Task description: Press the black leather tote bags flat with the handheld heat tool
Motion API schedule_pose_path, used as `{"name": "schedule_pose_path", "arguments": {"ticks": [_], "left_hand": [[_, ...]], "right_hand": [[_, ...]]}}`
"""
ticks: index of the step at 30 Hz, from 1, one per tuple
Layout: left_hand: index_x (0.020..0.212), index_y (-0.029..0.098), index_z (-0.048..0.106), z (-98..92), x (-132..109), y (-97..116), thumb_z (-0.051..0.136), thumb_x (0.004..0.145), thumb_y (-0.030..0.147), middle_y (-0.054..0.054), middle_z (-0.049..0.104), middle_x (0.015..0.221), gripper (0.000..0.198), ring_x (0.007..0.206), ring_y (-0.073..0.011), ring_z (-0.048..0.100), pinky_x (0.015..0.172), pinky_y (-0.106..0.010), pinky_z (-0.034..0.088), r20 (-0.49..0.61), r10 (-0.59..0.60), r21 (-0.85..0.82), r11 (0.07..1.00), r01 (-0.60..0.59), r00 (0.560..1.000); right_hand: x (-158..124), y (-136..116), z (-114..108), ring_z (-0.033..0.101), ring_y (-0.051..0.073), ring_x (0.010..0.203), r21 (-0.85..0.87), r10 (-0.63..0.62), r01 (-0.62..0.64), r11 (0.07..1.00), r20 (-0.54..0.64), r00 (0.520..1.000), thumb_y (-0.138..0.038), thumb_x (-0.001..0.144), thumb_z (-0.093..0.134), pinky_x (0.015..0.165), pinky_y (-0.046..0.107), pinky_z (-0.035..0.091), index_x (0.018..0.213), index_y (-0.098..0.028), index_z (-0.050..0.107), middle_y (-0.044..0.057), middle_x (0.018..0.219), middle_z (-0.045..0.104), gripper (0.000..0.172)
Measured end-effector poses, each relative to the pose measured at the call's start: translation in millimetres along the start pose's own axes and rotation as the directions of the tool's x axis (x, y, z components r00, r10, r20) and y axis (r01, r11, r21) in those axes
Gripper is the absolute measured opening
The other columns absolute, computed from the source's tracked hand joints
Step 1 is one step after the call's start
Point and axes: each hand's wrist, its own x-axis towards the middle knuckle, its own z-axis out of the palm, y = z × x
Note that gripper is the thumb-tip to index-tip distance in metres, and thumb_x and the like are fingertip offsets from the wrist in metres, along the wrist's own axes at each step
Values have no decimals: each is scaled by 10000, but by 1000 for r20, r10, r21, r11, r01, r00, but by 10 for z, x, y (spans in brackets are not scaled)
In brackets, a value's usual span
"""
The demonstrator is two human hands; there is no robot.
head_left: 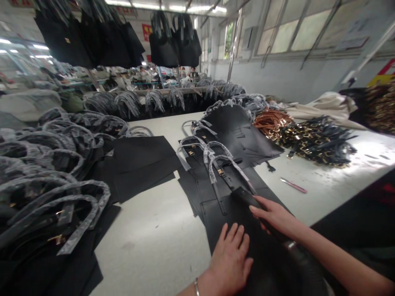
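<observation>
My left hand [231, 257] lies flat on a black leather-like panel [216, 218], fingers slightly spread, with a bracelet at the wrist. My right hand [273, 216] is closed around a long black piece [243, 197] with a flat, broad front end. Behind the fist a small metal band shows on it; its exact kind is unclear, black against black. Just beyond its front end lie bag handles [220, 150] in clear plastic wrap, and a strap with a gold buckle [220, 172], both on the stacked black panels.
To the left is a pile of wrapped-handle bag pieces [61, 164] beside black panels [142, 164]. On the right lie a red-handled cutter [294, 186], buckled black straps [321, 142] and brown straps [271, 123]. Black bags [175, 41] hang overhead. People sit farther back.
</observation>
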Motion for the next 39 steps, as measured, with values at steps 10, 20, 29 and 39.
{"name": "schedule_pose_path", "arguments": {"ticks": [10,20,29,39], "left_hand": [[1338,144,444,-64,0,15,352,962,455,-118,466,1400,497,1352,-252,333,1175,-437,170,-34,10,-34,999,-11,999],[1371,95,393,-74,-3,19,307,971,446,-143,500,1344,539,1294,-267,383,1149,-450,191,-59,32,48,998,-29,998],[1335,106,440,-28,12,-11,321,967,435,-128,516,1326,508,1274,-257,387,1141,-444,210,-97,30,66,998,-24,995],[1360,108,415,34,-13,38,302,970,435,-125,411,1446,521,1371,-257,295,1151,-470,233,-115,-17,1,1000,17,993]], "right_hand": [[-112,-588,374,555,123,487,-120,36,12,993,385,922,-435,819,589,428,201,436,1241,-174,594,-7,671,639,497],[262,-975,706,664,254,766,-358,-70,216,908,379,923,-416,813,540,703,333,515,1117,-136,694,78,866,737,441],[101,-988,600,661,281,906,-405,-4,155,901,350,937,-450,762,620,800,336,515,1096,-159,715,81,919,743,453],[440,-966,637,541,142,446,-212,-126,150,966,124,984,-462,858,543,423,214,418,1423,-182,404,-50,507,544,645]]}}
